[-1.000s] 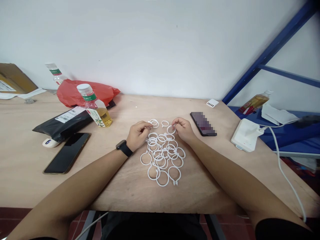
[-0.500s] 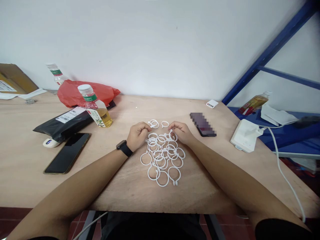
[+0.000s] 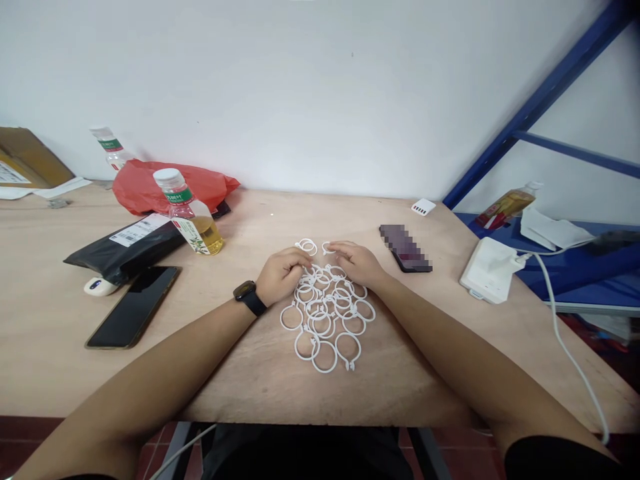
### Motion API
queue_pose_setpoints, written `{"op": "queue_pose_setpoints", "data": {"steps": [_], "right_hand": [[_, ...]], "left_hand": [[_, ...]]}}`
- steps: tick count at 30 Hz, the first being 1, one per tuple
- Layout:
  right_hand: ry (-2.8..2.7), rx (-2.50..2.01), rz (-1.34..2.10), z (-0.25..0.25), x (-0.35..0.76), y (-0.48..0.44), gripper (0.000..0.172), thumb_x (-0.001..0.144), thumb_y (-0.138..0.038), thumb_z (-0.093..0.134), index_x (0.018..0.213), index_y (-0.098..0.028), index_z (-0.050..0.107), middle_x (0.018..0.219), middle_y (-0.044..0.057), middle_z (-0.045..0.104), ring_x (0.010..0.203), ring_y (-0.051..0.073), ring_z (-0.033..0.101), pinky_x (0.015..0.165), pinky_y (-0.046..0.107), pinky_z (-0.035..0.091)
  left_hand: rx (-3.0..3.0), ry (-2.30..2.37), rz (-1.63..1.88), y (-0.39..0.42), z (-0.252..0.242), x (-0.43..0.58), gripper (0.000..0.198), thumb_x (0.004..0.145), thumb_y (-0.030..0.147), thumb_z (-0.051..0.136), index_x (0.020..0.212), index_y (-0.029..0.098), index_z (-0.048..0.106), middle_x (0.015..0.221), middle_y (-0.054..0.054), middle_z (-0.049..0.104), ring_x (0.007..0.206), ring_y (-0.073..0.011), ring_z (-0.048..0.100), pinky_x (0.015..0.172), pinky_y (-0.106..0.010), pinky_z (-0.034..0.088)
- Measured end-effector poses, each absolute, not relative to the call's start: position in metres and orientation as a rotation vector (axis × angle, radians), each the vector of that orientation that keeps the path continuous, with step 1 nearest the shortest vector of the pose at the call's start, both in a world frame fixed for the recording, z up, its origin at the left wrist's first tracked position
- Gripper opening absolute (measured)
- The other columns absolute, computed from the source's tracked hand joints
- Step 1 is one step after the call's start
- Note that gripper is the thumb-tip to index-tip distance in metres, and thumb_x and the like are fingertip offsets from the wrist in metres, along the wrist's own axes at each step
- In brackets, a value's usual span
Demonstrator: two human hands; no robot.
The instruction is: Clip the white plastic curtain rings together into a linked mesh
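A loose pile of white plastic rings, each with a small tab or clip, lies on the wooden table. At the pile's upper left, my left hand has curled fingers with the tips drawn together; whatever they hold is hidden. My right hand reaches in from the other side, its fingers stretched out over a separate white ring beyond the pile and touching or nearly touching it. Two overlapping rings lie just beyond my left fingertips. A black smartwatch is on my left wrist.
Left of the pile are a phone, a black parcel, a tea bottle and a red bag. On the right lie another phone, a white adapter with a cable, and a small white charger.
My right hand has moved away from the pile's upper right, its fingers now over the separate ring. My left fingertips have shifted slightly right and down, over the pile's edge.
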State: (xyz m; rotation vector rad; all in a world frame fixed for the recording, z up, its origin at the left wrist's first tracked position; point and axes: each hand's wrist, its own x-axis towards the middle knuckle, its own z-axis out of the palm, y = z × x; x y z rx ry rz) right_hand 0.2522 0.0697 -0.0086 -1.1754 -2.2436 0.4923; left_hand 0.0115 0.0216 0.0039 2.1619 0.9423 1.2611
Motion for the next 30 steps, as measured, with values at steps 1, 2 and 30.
{"op": "queue_pose_setpoints", "data": {"steps": [1,2,30], "right_hand": [[-2.276,-1.188,0.485,-0.01,0.253,0.07,0.038,0.086,-0.013,0.051,0.118,-0.024,0.068,0.126,0.005,0.067,0.117,0.022,0.061,0.102,0.04,0.046],[-2.299,-1.198,0.475,-0.011,0.253,0.071,0.037,0.087,-0.013,0.052,0.118,-0.024,0.068,0.125,0.005,0.067,0.115,0.023,0.061,0.101,0.039,0.046],[-2.144,-1.248,0.636,-0.006,0.253,0.062,0.017,0.095,-0.023,0.042,0.106,-0.022,0.055,0.093,0.002,0.073,0.087,0.017,0.067,0.078,0.029,0.046]], "left_hand": [[2.171,1.012,1.303,0.024,0.003,0.011,0.034,0.078,0.004,0.043,0.089,0.018,0.072,0.099,-0.006,0.072,0.095,-0.0171,0.066,0.09,-0.033,0.053],[2.178,1.099,1.319,0.026,0.001,0.011,0.036,0.08,0.004,0.042,0.095,0.018,0.072,0.103,-0.007,0.071,0.098,-0.0178,0.065,0.092,-0.035,0.052],[2.379,1.687,0.937,0.031,-0.011,0.008,0.015,0.089,0.028,0.058,0.086,0.024,0.072,0.088,-0.007,0.072,0.087,-0.0251,0.056,0.085,-0.043,0.032]]}}
